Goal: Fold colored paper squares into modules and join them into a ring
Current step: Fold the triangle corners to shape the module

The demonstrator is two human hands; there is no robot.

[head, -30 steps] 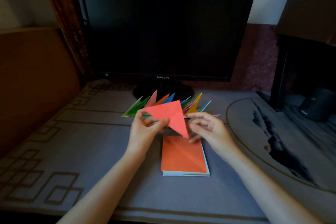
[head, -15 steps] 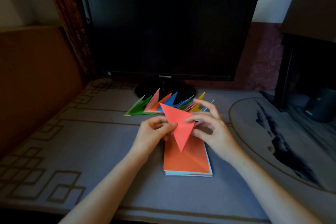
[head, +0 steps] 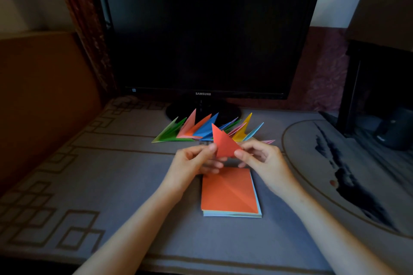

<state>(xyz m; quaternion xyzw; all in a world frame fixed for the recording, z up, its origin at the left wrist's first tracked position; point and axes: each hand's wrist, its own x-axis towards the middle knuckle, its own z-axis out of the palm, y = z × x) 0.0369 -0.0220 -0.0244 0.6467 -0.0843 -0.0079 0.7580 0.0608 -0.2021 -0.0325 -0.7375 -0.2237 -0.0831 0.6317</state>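
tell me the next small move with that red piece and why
Probably set the red piece down beside the row of folded modules behind it: the left hand and right hand both pinch it, and it looks folded to their pointed shape.

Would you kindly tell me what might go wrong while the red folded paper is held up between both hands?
The red folded paper is pinched in mid-air by the left hand and right hand, so a crease may land crooked. The folded modules lie just behind the hands; a forward reach might scatter them.
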